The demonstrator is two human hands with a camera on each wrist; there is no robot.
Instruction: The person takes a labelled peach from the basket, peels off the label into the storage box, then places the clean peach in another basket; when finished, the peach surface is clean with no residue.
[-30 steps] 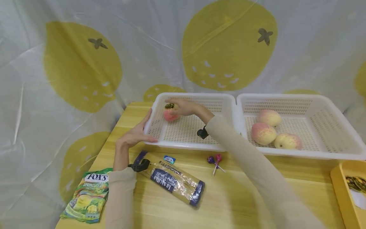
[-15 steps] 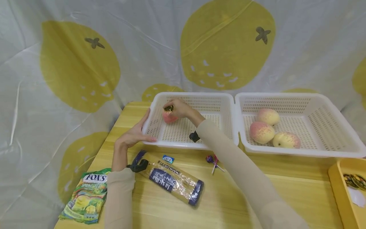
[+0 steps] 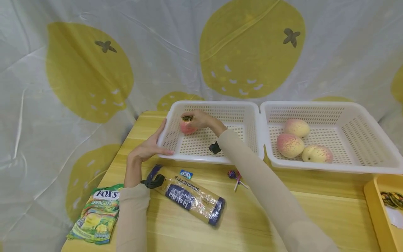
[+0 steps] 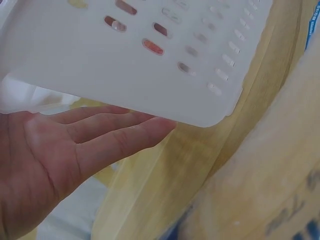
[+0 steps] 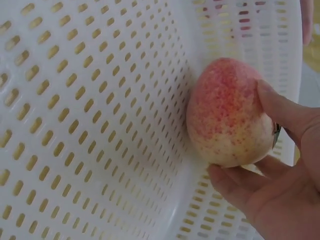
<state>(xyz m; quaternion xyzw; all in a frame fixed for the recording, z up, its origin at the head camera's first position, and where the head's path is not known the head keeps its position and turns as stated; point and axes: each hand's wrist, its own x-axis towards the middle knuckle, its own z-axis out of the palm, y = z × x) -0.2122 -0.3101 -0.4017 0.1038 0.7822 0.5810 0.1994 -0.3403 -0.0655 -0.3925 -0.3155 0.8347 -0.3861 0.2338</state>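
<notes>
My right hand (image 3: 196, 120) grips a pink-red peach (image 3: 187, 127) (image 5: 226, 119) low in the far-left corner of the left white basket (image 3: 242, 107), its thumb and fingers curled round the fruit; a small dark-and-gold thing shows at the fingers. In the right wrist view the peach sits by the perforated wall (image 5: 90, 120). My left hand (image 3: 148, 147) (image 4: 75, 150) rests with straight fingers against the outside of that basket's left near corner (image 4: 150, 65). Three peaches (image 3: 289, 145) lie in the right white basket (image 3: 371, 140).
On the wooden table (image 3: 252, 217) lie a spaghetti packet (image 3: 192, 200), a green Fox's candy bag (image 3: 96, 217), a small blue candy (image 3: 186, 174) and lollipops (image 3: 235, 176). A yellow tray (image 3: 376, 206) stands at the right edge. A lemon-print cloth (image 3: 94, 70) hangs behind.
The right hand and the peach have stayed in the basket's far-left corner, shifting only slightly. The left hand has kept its place on the basket's corner.
</notes>
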